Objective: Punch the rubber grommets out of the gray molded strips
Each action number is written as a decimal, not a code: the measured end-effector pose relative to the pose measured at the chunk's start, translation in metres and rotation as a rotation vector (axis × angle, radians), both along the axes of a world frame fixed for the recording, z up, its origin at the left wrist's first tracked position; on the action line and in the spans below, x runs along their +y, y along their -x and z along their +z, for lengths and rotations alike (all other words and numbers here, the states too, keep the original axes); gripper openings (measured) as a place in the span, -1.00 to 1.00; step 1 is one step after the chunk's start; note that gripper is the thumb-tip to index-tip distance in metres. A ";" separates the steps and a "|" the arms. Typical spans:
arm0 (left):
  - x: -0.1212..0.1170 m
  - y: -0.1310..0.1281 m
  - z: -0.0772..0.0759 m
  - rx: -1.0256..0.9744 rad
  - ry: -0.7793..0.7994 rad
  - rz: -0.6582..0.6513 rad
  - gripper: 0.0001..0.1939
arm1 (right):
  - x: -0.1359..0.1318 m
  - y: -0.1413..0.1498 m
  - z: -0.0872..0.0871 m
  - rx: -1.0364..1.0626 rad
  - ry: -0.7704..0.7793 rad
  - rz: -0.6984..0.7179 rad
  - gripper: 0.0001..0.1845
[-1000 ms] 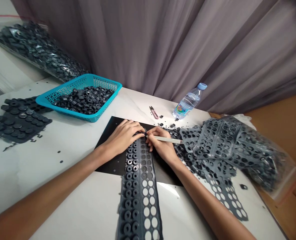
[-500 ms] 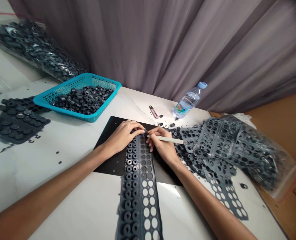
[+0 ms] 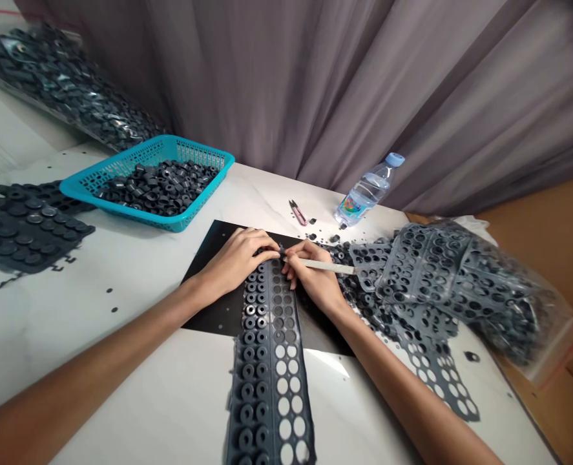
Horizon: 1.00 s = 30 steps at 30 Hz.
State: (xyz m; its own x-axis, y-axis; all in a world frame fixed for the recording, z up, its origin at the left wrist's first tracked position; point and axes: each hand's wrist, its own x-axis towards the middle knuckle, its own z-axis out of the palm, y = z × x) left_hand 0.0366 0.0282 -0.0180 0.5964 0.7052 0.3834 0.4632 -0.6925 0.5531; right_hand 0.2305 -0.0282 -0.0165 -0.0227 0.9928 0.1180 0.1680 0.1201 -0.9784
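A long dark rubber sheet (image 3: 270, 361) runs toward me over a black mat (image 3: 208, 316). Its left half carries rows of raised rubber rings; the right half has round holes, which show white where the strip lies beyond the mat. At the far end my left hand (image 3: 242, 258) rests over the strip, thumb and forefinger pinched on a small dark rubber piece (image 3: 282, 250). Close beside it, my right hand (image 3: 318, 278) grips a slim pale pen-like tool (image 3: 329, 265), its tip at that piece. Fingers partly hide the contact.
A turquoise basket (image 3: 182, 223) of loose rubber rings stands at the back left, near a bulging bag (image 3: 73, 90) and another rubber sheet (image 3: 29, 232). Pink thread snips (image 3: 298, 213) and a water bottle (image 3: 364, 194) lie behind. Punched sheets (image 3: 426, 265) and a plastic bag (image 3: 519, 310) fill the right.
The view has shifted slightly, so the surroundings sit a little higher. Both hands keep nearly the same place at the strip's far end, and a small dark piece shows more plainly between the fingertips.
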 end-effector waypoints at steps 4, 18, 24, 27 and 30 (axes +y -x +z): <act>-0.002 0.000 0.002 0.042 -0.049 -0.020 -0.82 | 0.000 0.001 0.000 0.008 -0.005 -0.004 -0.87; -0.005 -0.009 0.012 -0.277 -0.002 0.151 -0.80 | 0.000 0.002 -0.006 -0.079 -0.028 -0.033 -0.94; 0.012 0.012 0.028 -0.806 0.527 0.206 -0.71 | -0.001 -0.001 -0.002 0.031 0.010 -0.078 -0.91; 0.009 0.022 0.027 -0.864 0.719 0.122 -0.70 | -0.003 -0.001 0.000 0.073 -0.029 -0.147 -0.86; -0.001 0.023 0.027 -0.830 0.866 0.053 -0.73 | -0.007 0.000 0.002 0.055 -0.090 -0.198 -0.79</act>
State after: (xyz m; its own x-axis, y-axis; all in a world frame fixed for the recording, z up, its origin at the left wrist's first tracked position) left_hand 0.0137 0.0270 0.0085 0.3540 0.9350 0.0234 -0.2383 0.0659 0.9690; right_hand 0.2305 -0.0348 -0.0142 0.1802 0.9627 0.2017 0.1438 0.1770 -0.9737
